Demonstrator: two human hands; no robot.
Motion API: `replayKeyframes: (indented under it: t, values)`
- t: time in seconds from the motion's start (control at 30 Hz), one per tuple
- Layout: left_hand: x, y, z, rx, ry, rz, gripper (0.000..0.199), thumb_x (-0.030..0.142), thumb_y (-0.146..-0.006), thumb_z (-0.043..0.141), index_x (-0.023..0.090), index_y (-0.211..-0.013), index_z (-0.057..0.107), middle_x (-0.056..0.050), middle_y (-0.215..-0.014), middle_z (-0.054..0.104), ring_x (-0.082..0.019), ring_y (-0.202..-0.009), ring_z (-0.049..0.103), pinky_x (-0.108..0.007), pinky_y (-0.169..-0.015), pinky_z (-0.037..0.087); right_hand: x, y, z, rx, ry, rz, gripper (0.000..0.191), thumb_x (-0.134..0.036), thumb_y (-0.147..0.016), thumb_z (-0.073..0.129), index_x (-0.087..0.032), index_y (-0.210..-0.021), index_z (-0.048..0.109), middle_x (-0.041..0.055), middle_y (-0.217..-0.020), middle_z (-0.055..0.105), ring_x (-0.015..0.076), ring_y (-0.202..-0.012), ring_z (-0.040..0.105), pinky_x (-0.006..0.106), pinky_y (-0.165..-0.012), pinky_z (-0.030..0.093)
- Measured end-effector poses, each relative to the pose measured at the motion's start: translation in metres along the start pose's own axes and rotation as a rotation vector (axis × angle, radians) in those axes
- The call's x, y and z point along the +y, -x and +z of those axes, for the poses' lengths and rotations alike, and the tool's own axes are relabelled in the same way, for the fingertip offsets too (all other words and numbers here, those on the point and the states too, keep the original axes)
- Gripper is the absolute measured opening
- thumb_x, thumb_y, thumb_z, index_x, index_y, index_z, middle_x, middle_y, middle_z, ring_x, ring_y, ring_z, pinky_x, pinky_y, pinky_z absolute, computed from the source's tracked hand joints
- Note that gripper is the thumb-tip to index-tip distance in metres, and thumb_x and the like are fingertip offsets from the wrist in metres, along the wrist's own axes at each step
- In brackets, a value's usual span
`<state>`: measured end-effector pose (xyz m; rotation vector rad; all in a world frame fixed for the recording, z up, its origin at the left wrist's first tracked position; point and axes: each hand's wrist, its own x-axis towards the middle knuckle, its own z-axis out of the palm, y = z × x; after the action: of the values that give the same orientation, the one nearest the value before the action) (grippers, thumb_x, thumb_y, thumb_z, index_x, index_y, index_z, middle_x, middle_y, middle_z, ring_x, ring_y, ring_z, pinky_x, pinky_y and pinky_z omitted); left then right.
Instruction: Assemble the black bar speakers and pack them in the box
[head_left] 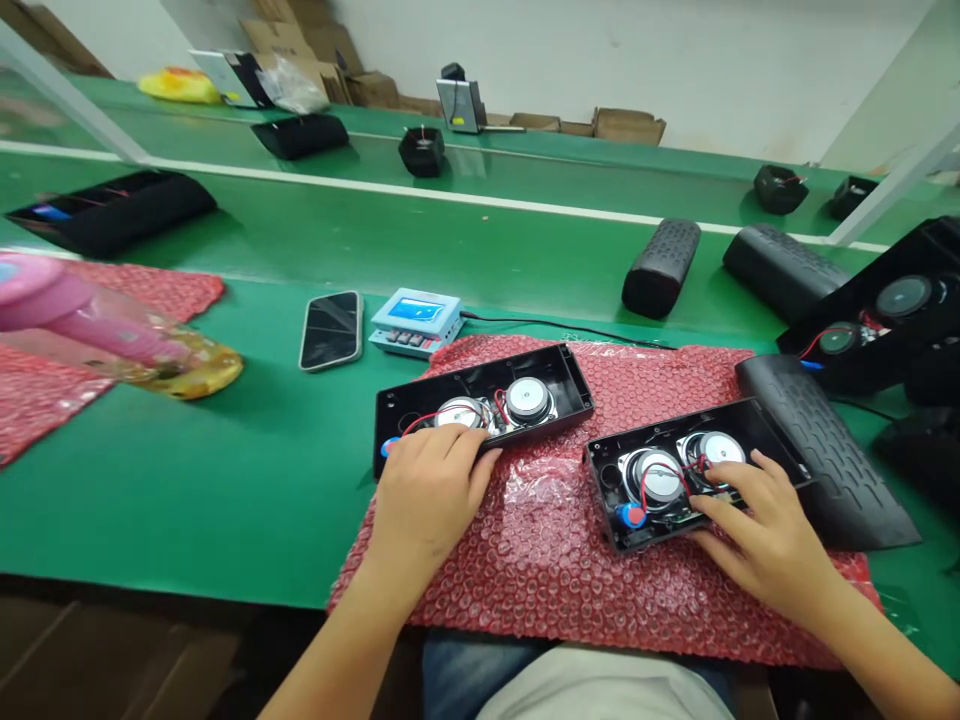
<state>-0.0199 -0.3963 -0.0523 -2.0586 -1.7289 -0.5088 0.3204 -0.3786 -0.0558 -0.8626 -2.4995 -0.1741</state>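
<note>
Two open black speaker housings lie on red bubble wrap (525, 590), each with two round silver drivers and thin red wires. My left hand (431, 490) grips the near edge of the left speaker housing (480, 385), its fingers curled over the rim and the thumb outside. This hand covers part of the lower driver and a blue piece. My right hand (757, 520) holds the near edge of the right speaker housing (622, 450). Its fingertips reach inside by the red wires and a driver (660, 477), with the thumb below the rim. A blue-and-red cylinder (631, 515) sits in that housing's near left corner.
A phone (331, 330) and a light-blue device (417, 322) with a screen lie behind the wrap. At left stands a pink-topped bottle (112, 330). Black textured speaker shells (832, 450) crowd the right. More speaker parts (300, 135) sit on the green conveyor (480, 235).
</note>
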Motion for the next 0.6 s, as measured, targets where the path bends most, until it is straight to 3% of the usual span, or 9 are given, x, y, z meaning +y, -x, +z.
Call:
replayKeyframes:
  t: [0.23, 0.4, 0.6]
  values:
    - [0.002, 0.005, -0.002, -0.084, 0.084, -0.056, 0.013, 0.021, -0.084, 0.056, 0.013, -0.09, 0.065, -0.008, -0.086, 0.067, -0.025, -0.08, 0.06, -0.038, -0.073, 0.046, 0.009, 0.004, -0.001, -0.035, -0.073, 0.0, 0.015, -0.011, -0.085, 0.053, -0.015, -0.097, 0.061, 0.0148, -0.108, 0.054, 0.0266, -0.101, 0.053, 0.057, -0.098, 0.035]
    - [0.002, 0.006, -0.004, -0.143, 0.112, -0.092, 0.014, 0.018, -0.084, 0.055, 0.014, -0.093, 0.064, -0.009, -0.089, 0.066, -0.024, -0.082, 0.059, -0.038, -0.074, 0.048, 0.009, 0.011, 0.004, 0.004, -0.062, -0.009, 0.015, -0.013, -0.086, 0.051, -0.018, -0.095, 0.061, 0.0142, -0.107, 0.056, 0.0268, -0.098, 0.055, 0.062, -0.1, 0.029]
    - [0.003, 0.01, -0.009, -0.142, 0.122, -0.113, 0.018, 0.013, -0.085, 0.051, 0.013, -0.099, 0.062, -0.009, -0.094, 0.066, -0.022, -0.087, 0.06, -0.036, -0.079, 0.049, 0.018, 0.03, 0.014, 0.032, -0.037, 0.057, 0.022, -0.017, -0.077, 0.059, -0.03, -0.094, 0.065, 0.0055, -0.112, 0.06, 0.0235, -0.089, 0.062, 0.059, -0.106, 0.023]
